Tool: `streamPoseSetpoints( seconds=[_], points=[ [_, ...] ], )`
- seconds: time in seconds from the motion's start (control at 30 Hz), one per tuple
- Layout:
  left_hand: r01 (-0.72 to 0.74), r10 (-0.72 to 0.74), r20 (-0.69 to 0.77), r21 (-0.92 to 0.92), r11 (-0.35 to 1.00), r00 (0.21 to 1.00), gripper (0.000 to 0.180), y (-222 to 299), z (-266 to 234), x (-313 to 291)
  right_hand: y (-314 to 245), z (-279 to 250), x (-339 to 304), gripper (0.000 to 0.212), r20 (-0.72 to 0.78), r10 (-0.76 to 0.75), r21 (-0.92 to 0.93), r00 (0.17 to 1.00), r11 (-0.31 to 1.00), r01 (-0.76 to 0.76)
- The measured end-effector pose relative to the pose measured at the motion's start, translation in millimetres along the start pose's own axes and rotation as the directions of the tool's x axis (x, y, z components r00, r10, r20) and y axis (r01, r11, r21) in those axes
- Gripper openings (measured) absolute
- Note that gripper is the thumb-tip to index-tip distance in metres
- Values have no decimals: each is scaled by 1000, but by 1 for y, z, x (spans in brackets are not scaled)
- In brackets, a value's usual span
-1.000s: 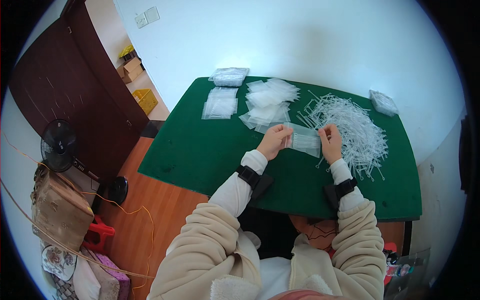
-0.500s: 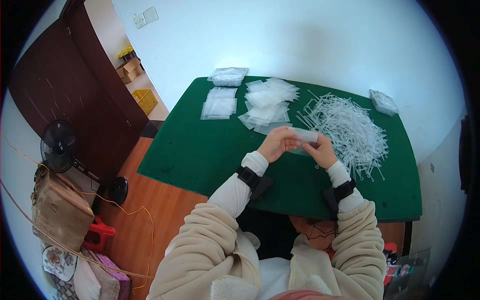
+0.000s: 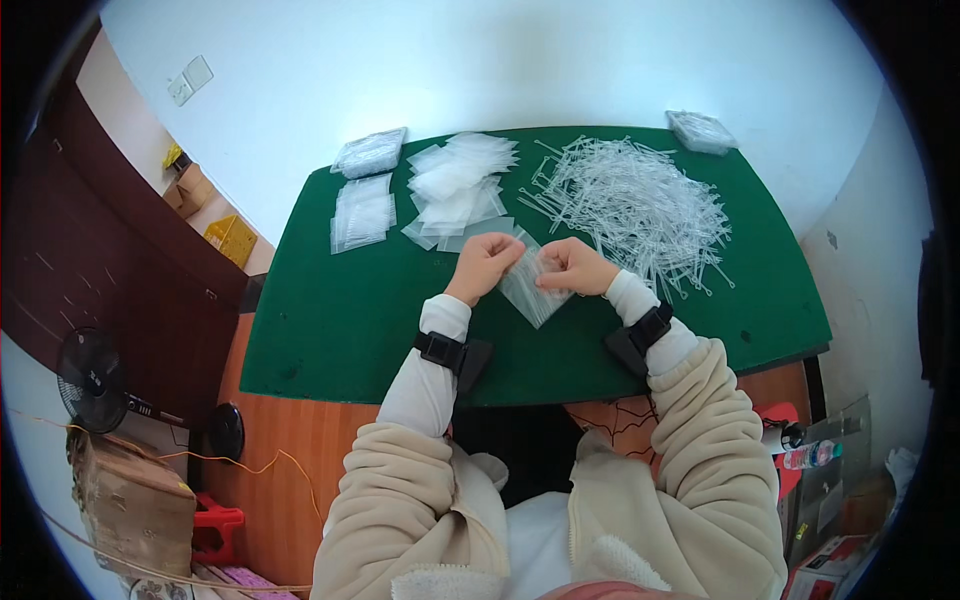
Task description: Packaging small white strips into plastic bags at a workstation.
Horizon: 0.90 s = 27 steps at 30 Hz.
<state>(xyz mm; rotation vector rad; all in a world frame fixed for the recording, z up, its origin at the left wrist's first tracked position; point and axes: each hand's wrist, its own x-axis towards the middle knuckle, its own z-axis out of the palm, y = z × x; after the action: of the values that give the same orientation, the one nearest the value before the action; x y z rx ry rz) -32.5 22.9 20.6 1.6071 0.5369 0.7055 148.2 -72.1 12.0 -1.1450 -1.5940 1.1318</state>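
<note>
My left hand (image 3: 483, 265) and my right hand (image 3: 580, 268) both pinch the upper edges of a small clear plastic bag (image 3: 534, 298). The bag is tilted over the near middle of the green table, one corner pointing toward me, and thin clear strips seem to lie inside it. Right of my hands is a wide heap of clear plastic sticks with looped ends (image 3: 640, 205). Beyond my left hand lies a loose pile of flat clear bags (image 3: 455, 180). To the left, a neat row of overlapping bags (image 3: 362, 212) appears to hold sticks.
The green table (image 3: 350, 345) stands against a white wall. Bundled clear packs sit at its back left (image 3: 370, 152) and back right (image 3: 702, 132). A black fan (image 3: 92, 380), a cardboard box (image 3: 135, 500) and a red stool (image 3: 215, 530) are on the floor at left.
The bag, curled between my hands before, now spreads flat and tilted with its contents showing. My hands turned and drew it slightly nearer. The whole view has shifted too.
</note>
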Motion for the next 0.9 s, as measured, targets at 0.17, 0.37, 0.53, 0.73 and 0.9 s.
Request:
streamPoseSetpoints(
  seconds=[0.17, 0.37, 0.53, 0.73, 0.9],
  points=[
    [-79, 75, -175, -15, 997, 982, 17, -4, -2, 0, -18, -3, -4, 9, 79, 200, 40, 977, 978, -203],
    [-41, 19, -199, -106, 994, 980, 18, 2, 1, -2, -17, -6, -3, 9, -408, -72, 16, 910, 996, 86],
    [31, -32, 23, 53, 998, 999, 19, 3, 17, -8, -12, -8, -1, 11, -491, -52, 44, 869, 995, 84],
    [-5, -11, 108, 143, 990, 994, 21, 3, 23, -13, -3, 7, 6, 15, -363, -180, -169, 914, 978, 125],
    [-147, 127, 98, 230, 962, 987, 20, 1, 22, -9, 0, 3, 7, 12, -397, -282, -371, 873, 920, 129]
  ],
)
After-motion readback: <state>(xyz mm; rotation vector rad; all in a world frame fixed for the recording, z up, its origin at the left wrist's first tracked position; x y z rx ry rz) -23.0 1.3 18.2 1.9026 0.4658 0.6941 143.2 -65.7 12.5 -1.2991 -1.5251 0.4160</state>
